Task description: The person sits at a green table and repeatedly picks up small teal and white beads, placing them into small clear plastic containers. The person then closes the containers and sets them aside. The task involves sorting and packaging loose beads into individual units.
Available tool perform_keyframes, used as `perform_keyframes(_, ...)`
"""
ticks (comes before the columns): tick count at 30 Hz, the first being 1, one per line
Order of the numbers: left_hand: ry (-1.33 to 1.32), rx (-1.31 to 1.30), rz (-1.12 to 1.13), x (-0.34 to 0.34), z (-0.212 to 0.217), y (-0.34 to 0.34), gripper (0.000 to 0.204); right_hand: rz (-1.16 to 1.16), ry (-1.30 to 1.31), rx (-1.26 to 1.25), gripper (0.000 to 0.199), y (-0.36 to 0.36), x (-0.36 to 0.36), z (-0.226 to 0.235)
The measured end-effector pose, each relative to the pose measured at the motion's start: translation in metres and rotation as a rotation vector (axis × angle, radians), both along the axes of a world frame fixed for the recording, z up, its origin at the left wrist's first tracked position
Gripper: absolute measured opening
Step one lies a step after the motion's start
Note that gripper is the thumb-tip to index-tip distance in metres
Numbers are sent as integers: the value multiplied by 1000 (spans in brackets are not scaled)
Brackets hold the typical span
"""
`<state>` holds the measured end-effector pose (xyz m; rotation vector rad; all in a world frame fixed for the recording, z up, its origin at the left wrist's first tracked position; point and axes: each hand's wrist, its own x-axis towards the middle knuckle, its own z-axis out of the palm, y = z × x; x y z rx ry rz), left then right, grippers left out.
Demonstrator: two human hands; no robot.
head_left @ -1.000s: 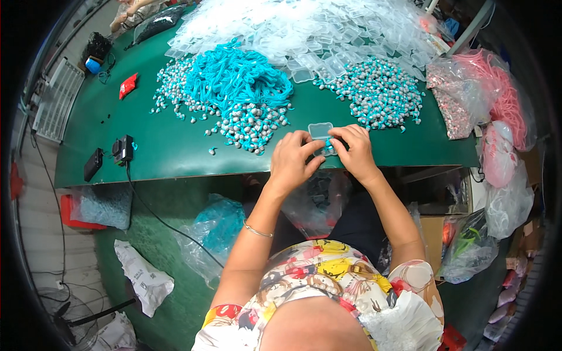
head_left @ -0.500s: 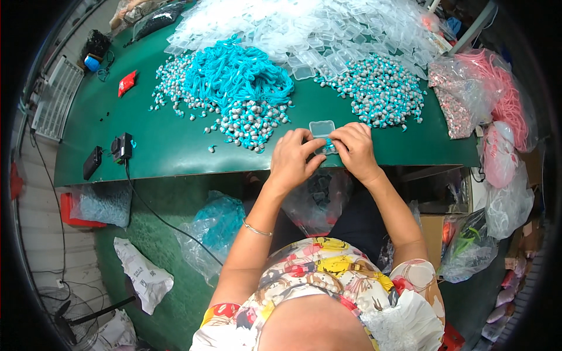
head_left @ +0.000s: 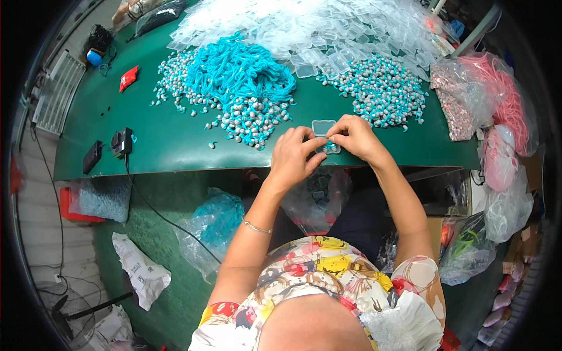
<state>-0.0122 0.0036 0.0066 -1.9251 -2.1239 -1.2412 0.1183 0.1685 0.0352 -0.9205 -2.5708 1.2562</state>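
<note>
Head view shows us packing: our left hand (head_left: 295,157) and right hand (head_left: 355,136) pinch a small clear hinged case (head_left: 324,130) at the green table (head_left: 175,146) edge, lid open, needing pressing closed.

We see a small clear plastic case (head_left: 324,130) with its hinged lid open, lying at the near edge of the green bench (head_left: 175,146) a little right of the middle, the lid pointing toward the far side and the tray part toward us. Both hands pinch it, the left hand (head_left: 295,157) from the left and the right hand (head_left: 354,136) from the right, so only the lid and a corner of the tray show between the fingers. A bit of turquoise cord (head_left: 329,145) lies inside the tray, mostly hidden by the fingertips.
</note>
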Motion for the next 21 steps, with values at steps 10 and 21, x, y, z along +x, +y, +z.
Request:
perform_keyframes(10, 2, 30, -7, 0, -1, 0, 31, 106, 50, 239, 50, 8, -6, -1)
perform_keyframes(21, -162, 45, 11, 0, 1, 1, 70, 156, 347, 524, 38, -21, 6, 7)
